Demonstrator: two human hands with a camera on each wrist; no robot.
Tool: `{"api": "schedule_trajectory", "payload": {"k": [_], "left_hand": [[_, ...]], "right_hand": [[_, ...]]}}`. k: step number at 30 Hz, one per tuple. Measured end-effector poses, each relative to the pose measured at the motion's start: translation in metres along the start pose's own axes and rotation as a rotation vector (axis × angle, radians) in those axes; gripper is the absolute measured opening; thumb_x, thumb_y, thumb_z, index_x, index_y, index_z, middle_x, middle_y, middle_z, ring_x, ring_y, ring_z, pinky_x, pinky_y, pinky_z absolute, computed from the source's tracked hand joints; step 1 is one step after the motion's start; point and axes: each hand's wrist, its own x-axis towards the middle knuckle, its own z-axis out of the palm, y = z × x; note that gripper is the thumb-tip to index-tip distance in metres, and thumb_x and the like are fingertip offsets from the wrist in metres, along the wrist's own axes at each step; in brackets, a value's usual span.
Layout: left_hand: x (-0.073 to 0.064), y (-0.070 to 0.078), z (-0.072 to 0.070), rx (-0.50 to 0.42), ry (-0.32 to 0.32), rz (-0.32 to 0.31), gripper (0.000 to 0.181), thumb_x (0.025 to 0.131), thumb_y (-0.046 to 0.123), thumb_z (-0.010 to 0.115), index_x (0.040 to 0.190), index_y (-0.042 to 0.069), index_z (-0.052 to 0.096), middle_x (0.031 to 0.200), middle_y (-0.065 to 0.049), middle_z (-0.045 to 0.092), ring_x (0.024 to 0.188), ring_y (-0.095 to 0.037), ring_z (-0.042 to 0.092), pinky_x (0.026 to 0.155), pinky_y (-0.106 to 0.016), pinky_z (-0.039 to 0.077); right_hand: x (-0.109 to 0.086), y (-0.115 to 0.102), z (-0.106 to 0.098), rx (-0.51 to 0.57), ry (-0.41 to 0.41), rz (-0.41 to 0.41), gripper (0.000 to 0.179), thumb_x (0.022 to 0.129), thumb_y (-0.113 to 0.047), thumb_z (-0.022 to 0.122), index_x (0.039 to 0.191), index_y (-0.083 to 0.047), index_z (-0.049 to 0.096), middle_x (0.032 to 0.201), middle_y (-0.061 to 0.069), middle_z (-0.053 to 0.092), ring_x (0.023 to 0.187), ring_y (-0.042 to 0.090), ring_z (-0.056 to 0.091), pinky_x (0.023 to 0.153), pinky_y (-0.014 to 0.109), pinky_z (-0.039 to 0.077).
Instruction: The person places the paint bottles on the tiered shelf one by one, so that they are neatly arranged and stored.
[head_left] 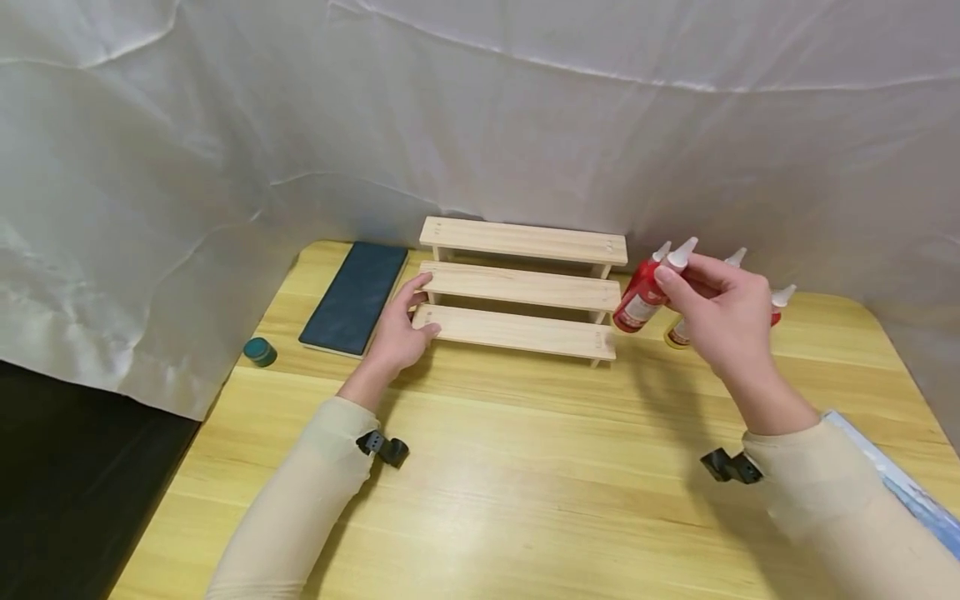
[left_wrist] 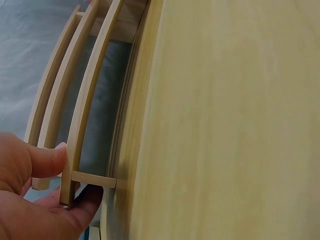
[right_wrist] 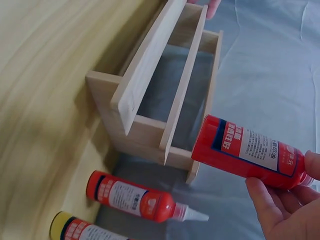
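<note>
Head view: right hand (head_left: 726, 321) grips bottle (head_left: 640, 307) (red, tilted).

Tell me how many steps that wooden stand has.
3: the top board at the back, the middle board between, and the bottom board in front. None seems hidden.

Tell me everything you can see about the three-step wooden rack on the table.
The rack looks like pale, bare wood with visible grain. Three long, narrow planks rise in steps toward the back, with gaps between them, joined by supports at the ends; small marks show near the plank ends. It stands upright on the table, in front of the draped cloth, to the right of a flat dark blue item. The left hand grips its left end. Its planks hold nothing.
</note>
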Motion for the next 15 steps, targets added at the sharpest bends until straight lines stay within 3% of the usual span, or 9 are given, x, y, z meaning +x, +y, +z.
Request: {"api": "schedule_trajectory", "payload": {"k": [10, 15], "left_hand": [[-0.001, 0.003, 0.002, 0.003, -0.007, -0.023, 0.08, 0.088, -0.011, 0.069, 0.152, 0.027, 0.041, 0.152, -0.002, 0.042, 0.136, -0.019, 0.041, 0.108, -0.045, 0.034], [0.0, 0.003, 0.004, -0.009, 0.003, -0.01, 0.081, 0.087, -0.012, 0.07, 0.152, 0.027, 0.042, 0.151, -0.001, 0.044, 0.134, -0.018, 0.043, 0.107, -0.044, 0.036]], "right_hand": [[0.016, -0.022, 0.017, 0.055, -0.062, -0.047, 0.039, 0.091, -0.035, 0.074, 0.124, -0.013, 0.073, 0.106, -0.001, 0.072, 0.093, 0.014, 0.063, 0.072, 0.018, 0.052], [0.03, -0.038, 0.029, 0.15, -0.104, -0.036, 0.04, 0.091, -0.033, 0.075, 0.124, -0.012, 0.073, 0.109, 0.005, 0.07, 0.094, 0.019, 0.063, 0.075, 0.021, 0.054]]}}
